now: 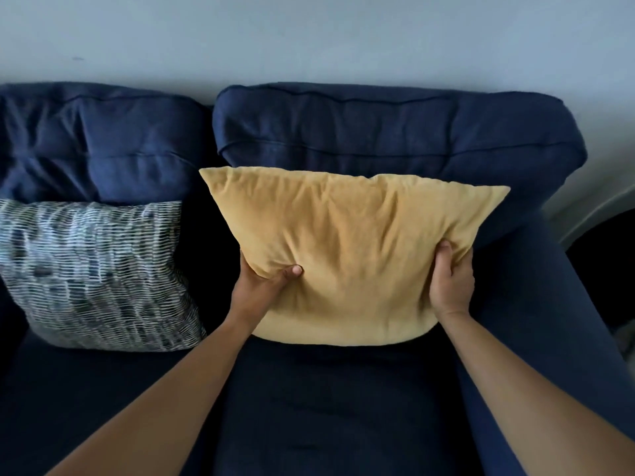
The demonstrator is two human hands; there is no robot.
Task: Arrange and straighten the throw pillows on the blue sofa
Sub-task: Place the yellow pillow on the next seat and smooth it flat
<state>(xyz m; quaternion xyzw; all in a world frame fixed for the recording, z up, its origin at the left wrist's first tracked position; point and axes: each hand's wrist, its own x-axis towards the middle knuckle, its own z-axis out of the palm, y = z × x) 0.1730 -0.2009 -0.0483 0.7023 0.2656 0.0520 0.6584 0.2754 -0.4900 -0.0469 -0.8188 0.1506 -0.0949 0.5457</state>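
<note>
A mustard-yellow throw pillow (350,242) stands upright on the right seat of the blue sofa (395,132), leaning against the right back cushion. My left hand (264,286) grips its lower left side, thumb pressed into the front. My right hand (452,276) clasps its lower right edge. A blue-and-white patterned pillow (92,273) leans against the left back cushion, its left part cut off by the frame edge.
The sofa's right armrest (536,304) runs down beside the yellow pillow. A pale wall (309,36) rises behind the sofa. Dark seat cushion (326,407) stretches in front of both pillows. Dark floor shows at the far right.
</note>
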